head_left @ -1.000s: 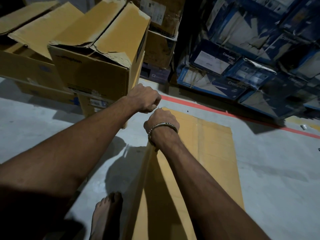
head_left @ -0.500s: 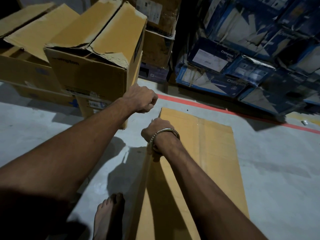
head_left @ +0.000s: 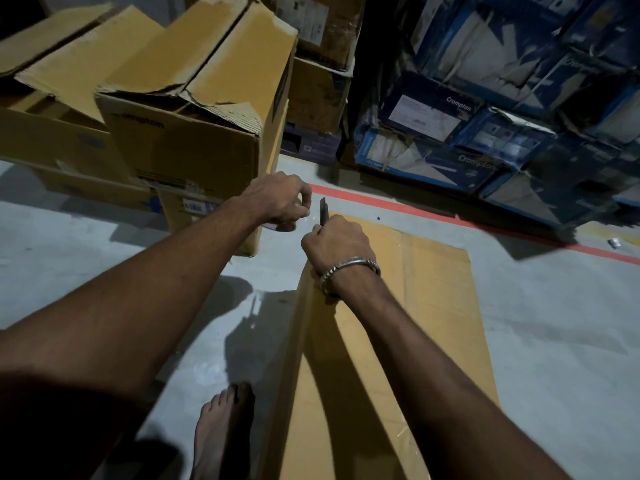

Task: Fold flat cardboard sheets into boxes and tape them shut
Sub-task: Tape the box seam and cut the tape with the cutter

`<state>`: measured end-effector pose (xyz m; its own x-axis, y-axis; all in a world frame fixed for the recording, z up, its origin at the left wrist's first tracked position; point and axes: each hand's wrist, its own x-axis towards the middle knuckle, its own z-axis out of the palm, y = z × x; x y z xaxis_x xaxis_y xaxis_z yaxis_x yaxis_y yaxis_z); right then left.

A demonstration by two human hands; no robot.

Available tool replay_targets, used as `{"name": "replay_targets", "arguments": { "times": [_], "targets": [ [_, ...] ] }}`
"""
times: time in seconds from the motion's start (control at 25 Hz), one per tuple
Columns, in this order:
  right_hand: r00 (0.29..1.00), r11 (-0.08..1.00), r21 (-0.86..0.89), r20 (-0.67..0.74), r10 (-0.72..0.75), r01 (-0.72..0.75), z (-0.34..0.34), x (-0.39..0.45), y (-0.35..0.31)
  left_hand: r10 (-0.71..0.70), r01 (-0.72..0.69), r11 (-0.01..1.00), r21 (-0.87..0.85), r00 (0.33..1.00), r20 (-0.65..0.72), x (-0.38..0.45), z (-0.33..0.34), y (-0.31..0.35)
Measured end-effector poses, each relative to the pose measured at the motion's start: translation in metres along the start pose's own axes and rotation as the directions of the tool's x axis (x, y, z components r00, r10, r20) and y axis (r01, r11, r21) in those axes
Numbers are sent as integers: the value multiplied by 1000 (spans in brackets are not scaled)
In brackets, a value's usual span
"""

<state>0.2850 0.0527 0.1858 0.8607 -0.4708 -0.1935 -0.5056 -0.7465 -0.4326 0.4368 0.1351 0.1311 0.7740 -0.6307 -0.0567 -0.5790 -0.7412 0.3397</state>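
Open brown cartons [head_left: 180, 140] with torn flaps stand just beyond the fingers and to their left. Blue printed boxes [head_left: 485, 116] are stacked farther off to the right, behind a red floor line [head_left: 433, 216]. A bare foot [head_left: 221, 431] rests on the grey floor [head_left: 554, 341], well nearer than the fingers.

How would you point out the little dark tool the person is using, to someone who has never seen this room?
Start at the flat cardboard sheet lying on the grey floor, and follow it to its far left corner. There the right hand, the one with the metal bracelet, grips a thin dark blade pointing up from its fist. It is the only slim, dark upright thing among the broad tan cardboard.
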Motion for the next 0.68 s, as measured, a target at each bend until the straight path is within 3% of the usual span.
{"name": "replay_targets", "arguments": {
  "times": [0.32, 0.44, 0.56, 0.68],
  "targets": [
    [992, 988, -157, 119, 34, -15, 22, 13, -9, 34, -28, 993, 110, 998, -52, -5, -3, -9],
    [991, 999, -26, 131, 29, -26, 19, -2, -1, 0, 5, 997, 78, 998, -70, -10, -6, -21],
    [995, 980, 174, 41, 86, -92, 10, 4, 9, -34, 34, 999, 2, 998, -51, -16, -2, -30],
    [985, 977, 178, -104, 136, -116, 3, 36, 23, -96, 86, 967, -239, 995, -31, -16, -2, -35]
  ]
}}
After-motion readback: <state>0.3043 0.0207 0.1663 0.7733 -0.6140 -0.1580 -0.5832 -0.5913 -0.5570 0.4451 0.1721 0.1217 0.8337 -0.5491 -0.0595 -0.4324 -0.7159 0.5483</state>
